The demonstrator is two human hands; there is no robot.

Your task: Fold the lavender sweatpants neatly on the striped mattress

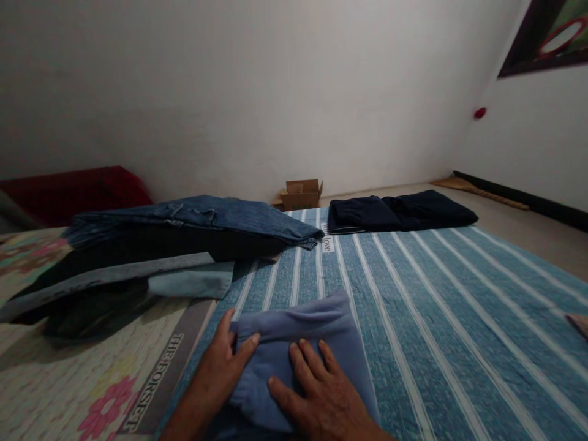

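The person has both hands on a folded periwinkle garment [316, 318], which lies on the blue-and-white striped sheet [441, 343] close in front of them, its gathered edge to the left. The right hand [316, 386] is laid flat on top, fingers spread apart. The left hand [229, 358] is at the gathered edge, thumb on the cloth and forefinger beyond the corner; I can't tell whether it is pinching the fabric.

Over to the left there's a loose pile, with blue jeans [206, 214] lying on a black garment [184, 242] and a pale blue piece of cloth [195, 282] poking out below. Some folded navy clothing [399, 211] sits at the sheet's far side, well apart from the hands. Past the sheet, an open cardboard box [301, 196] stands near the wall [275, 92].
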